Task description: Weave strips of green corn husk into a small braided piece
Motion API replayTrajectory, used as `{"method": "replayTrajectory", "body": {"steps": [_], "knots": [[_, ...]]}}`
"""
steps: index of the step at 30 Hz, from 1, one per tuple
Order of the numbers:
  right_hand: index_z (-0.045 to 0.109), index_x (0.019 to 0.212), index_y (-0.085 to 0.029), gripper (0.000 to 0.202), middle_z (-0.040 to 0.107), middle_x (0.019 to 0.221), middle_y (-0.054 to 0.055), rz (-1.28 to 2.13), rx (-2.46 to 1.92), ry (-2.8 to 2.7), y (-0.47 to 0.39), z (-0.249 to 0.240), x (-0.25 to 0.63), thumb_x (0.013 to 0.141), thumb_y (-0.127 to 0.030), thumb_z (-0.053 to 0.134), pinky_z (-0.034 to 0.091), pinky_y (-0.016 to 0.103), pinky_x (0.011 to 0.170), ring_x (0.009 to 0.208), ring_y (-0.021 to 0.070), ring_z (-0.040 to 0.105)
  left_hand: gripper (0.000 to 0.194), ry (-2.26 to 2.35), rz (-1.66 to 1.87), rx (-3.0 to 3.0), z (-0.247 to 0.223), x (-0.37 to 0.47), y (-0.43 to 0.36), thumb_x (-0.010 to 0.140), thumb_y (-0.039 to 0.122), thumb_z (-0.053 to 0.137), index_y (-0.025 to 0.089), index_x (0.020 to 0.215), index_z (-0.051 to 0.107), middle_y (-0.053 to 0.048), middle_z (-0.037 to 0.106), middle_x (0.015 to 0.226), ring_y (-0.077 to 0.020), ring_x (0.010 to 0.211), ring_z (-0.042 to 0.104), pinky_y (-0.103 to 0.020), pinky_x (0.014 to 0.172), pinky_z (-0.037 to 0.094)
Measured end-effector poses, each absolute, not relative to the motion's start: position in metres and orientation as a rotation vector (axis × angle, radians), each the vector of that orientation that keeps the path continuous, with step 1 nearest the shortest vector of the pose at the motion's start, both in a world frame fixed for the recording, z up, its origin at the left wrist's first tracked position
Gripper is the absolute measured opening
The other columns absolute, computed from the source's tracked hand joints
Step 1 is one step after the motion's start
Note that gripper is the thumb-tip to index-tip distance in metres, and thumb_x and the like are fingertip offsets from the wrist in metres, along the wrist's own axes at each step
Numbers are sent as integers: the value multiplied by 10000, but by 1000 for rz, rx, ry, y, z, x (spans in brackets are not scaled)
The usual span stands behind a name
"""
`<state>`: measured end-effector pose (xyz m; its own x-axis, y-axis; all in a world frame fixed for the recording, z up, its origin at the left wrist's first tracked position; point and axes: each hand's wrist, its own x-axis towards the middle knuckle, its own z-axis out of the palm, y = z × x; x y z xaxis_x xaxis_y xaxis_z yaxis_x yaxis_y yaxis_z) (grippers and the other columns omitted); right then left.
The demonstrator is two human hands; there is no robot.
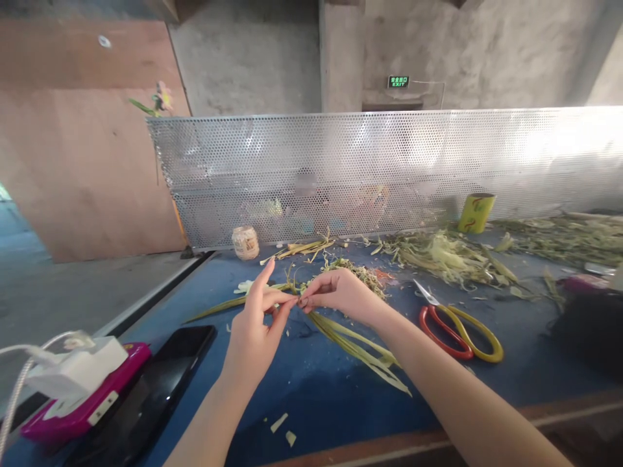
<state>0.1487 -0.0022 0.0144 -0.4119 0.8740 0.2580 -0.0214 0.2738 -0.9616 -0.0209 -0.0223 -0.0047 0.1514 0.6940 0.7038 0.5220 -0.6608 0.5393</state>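
My left hand is closed in a pinch at the middle of the table, its fingertips meeting those of my right hand. My right hand pinches a small bundle of long, flat yellow-green leaf strips, whose loose ends fan out toward the lower right under my forearm. Another long leaf strip points left behind my left hand. The exact spot where both hands grip is small and partly hidden by the fingers. Beyond my right hand lies a heap of shredded plant bits.
Scissors with red and yellow handles lie at right. Leaf piles, a yellow can and a wrapped jar stand before a perforated metal screen. At left are a phone and a magenta power strip.
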Motion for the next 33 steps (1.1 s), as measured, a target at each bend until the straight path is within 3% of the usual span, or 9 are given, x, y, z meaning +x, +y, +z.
{"method": "replayTrajectory", "body": {"steps": [11,16,18,22,26,30,33], "knots": [[647,653,-145,113,654,630,6,1272,-807,-1480,4,11,149,568,-205,693,500,276,693,637,121,628,411,1172,1492,2404,-8,-13,-26,783,220,507,203,1180,403,-19,656,801,-145,739,592,-271,703,456],[640,634,-143,123,654,628,-1,1265,-764,-1502,6,8,150,532,-147,709,499,261,680,636,115,627,131,1127,1537,2407,-9,-13,-27,765,204,520,207,888,566,-64,586,1004,-155,796,582,-315,791,425],[636,632,-144,126,653,621,-5,1271,-741,-1496,5,9,150,530,-137,709,500,252,672,627,109,626,228,1071,1685,2206,-8,-13,-25,750,196,539,221,976,529,-70,556,1045,-174,864,566,-347,820,416],[632,645,-143,123,655,634,-2,1281,-713,-1503,1,12,149,545,-133,703,500,232,666,642,103,629,627,931,1628,1602,-5,-11,-21,739,232,562,248,1277,242,-104,508,1151,-209,989,525,-347,758,465],[615,631,-136,106,638,612,-2,1235,-773,-1533,-4,16,147,571,-174,694,501,227,568,537,93,606,715,833,1305,1383,-3,-8,-18,692,240,622,214,1297,242,-95,588,1040,-182,834,588,-315,690,486],[591,625,-138,102,626,606,0,1150,-829,-1583,-5,15,145,602,-197,670,473,222,479,442,86,573,777,879,1305,1366,-3,-7,-18,639,226,673,193,1288,245,-19,625,796,-116,557,564,-278,555,472],[592,627,-146,96,617,599,2,1045,-878,-1640,-2,11,143,616,-215,657,449,214,449,414,74,541,723,900,1284,1364,-5,-8,-17,642,232,672,178,1254,292,-13,616,779,-110,552,561,-269,551,457]]}}
